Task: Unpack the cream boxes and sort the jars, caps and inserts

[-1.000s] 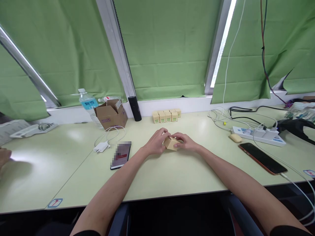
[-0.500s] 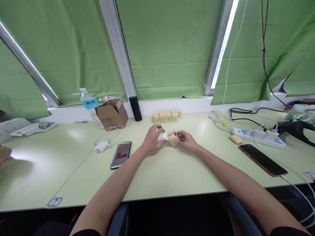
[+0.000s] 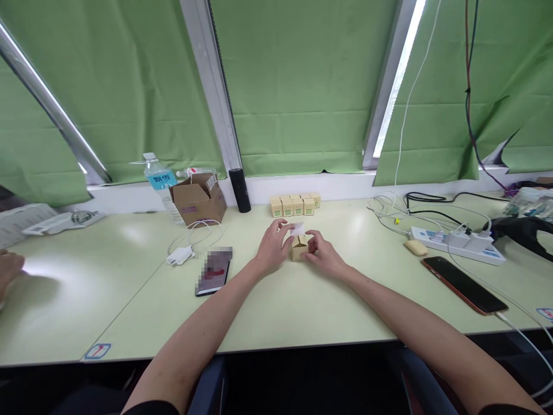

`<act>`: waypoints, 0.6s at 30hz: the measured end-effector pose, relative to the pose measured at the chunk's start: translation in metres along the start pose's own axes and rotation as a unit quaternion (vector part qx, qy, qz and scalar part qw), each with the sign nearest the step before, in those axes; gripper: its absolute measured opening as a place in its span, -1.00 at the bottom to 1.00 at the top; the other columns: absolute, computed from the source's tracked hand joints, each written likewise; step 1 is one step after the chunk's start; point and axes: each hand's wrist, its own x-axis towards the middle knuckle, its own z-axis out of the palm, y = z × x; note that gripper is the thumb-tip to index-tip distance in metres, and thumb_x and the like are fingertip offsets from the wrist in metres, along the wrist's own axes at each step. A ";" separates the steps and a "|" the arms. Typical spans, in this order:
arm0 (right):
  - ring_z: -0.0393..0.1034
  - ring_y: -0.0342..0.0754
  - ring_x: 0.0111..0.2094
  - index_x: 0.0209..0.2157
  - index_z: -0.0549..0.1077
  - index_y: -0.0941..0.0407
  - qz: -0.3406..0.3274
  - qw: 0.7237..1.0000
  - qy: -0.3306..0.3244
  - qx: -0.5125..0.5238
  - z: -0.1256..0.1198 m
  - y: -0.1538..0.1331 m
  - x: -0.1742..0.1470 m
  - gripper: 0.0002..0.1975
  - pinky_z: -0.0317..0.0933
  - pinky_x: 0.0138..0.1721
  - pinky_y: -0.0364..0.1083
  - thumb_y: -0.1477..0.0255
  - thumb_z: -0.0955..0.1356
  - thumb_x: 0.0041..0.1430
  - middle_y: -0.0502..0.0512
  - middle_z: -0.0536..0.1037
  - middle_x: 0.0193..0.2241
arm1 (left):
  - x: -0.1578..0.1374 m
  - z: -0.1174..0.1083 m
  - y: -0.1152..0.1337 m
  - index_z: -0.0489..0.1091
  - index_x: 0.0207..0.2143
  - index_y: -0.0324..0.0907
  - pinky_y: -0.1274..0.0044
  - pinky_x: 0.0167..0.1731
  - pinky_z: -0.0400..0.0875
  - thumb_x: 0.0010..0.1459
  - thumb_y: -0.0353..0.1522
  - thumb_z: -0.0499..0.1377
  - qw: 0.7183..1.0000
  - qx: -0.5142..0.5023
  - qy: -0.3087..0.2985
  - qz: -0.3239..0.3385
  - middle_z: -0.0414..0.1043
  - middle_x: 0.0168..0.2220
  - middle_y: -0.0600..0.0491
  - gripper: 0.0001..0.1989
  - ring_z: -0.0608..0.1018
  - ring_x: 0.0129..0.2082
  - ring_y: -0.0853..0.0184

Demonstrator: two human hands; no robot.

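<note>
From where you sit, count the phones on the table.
2. One phone lies left of the left hand, near the white charger; a dark-screened phone lies far right, in front of the power strip.

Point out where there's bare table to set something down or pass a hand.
Bare table: from the small box to the near edge; between the right hand and right phone; between the charger and the co-worker's hand. Crowded: around the power strip, and at the back left by the carton and bottle.
</note>
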 end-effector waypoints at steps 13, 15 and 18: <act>0.37 0.07 -0.16 0.18 0.26 -0.01 -0.192 0.951 0.028 -0.240 -0.006 -0.009 -0.008 -0.51 0.31 -0.36 -0.05 0.52 0.32 0.23 0.19 0.39 -0.06 | -0.003 0.004 0.003 0.27 0.18 -0.08 0.31 0.03 0.45 0.32 -0.21 0.15 0.985 -0.155 -0.059 -0.042 0.32 0.18 -0.08 -0.58 0.49 -0.05 0.24; 0.35 0.04 -0.21 0.18 0.28 -0.01 -0.203 0.945 0.024 -0.255 -0.005 -0.010 -0.009 -0.49 0.30 -0.37 -0.06 0.55 0.32 0.21 0.18 0.36 -0.08 | -0.003 0.005 0.004 0.25 0.20 -0.09 0.31 0.04 0.43 0.32 -0.23 0.15 0.985 -0.152 -0.067 -0.052 0.34 0.20 -0.07 -0.56 0.49 -0.03 0.23; 0.34 0.03 -0.23 0.17 0.30 0.00 -0.204 0.942 0.022 -0.265 -0.005 -0.010 -0.009 -0.51 0.30 -0.35 -0.05 0.54 0.32 0.22 0.18 0.35 -0.07 | -0.003 0.005 0.005 0.24 0.22 -0.09 0.31 0.06 0.42 0.31 -0.26 0.15 0.984 -0.150 -0.073 -0.069 0.36 0.22 -0.06 -0.55 0.48 0.01 0.21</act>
